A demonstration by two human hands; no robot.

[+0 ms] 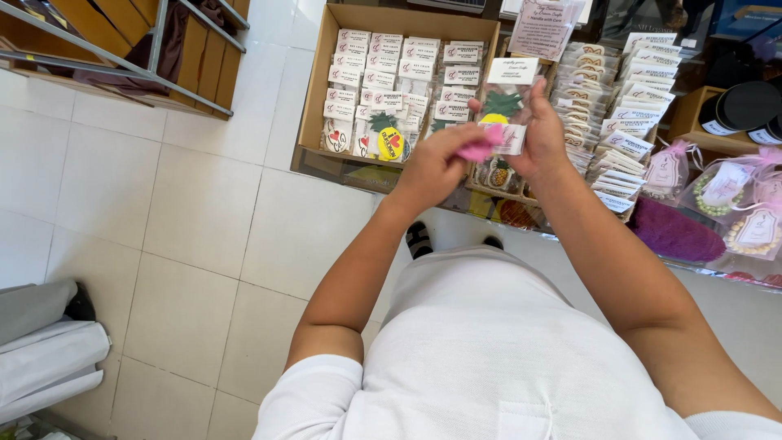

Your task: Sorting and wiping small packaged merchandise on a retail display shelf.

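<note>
Here both hands (489,151) apparently pinch a clear pineapple packet (503,110).

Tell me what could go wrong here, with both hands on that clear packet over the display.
The right hand pinches the clear pineapple packet by one edge, so it could slip into the cardboard box of stacked packets below. The left hand presses a pink piece against it; too hard a push may crease the packet's card.

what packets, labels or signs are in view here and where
Clear packet: held by right hand, white header card, pineapple inside.
Pink tag: pinched in left hand.
Cardboard box: on floor, rows of small white-labelled packets.
Pale pink sign: top centre, rectangular, clear sleeve.
</note>
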